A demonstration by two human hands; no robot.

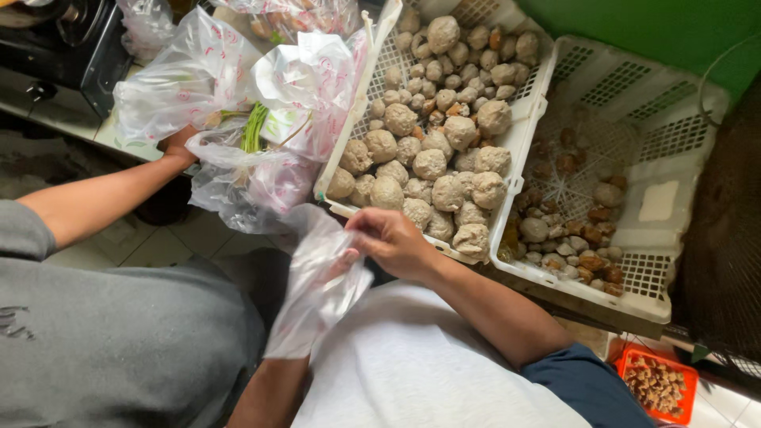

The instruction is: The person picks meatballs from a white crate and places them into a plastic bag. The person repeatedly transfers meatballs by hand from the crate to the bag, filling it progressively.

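Two hands open a plastic bag [311,317] near the meatball crate [525,131]. The right hand [392,240] pinches its rim; the left hand [331,265] is inside, grip unclear. The mouth likely needs spreading wider.

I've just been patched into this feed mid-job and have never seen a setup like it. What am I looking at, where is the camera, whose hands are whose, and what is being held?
There is no machine here: a person works with bare hands, and the single picture comes from a camera on their head, looking down.

The wearer's right hand pinches the top of a clear plastic bag. Their left forearm comes up from below to the same bag, but the bag hides the left hand.

The arm in the grey sleeve at the left belongs to another person; that hand holds a bunch of printed plastic bags with green stalks inside.

Ahead stand two white slotted crates. The nearer crate is heaped with pale, round meatball-like lumps. The second crate is mostly bare, with smaller brown and pale pieces. A small orange tray of brown bits sits at the lower right.
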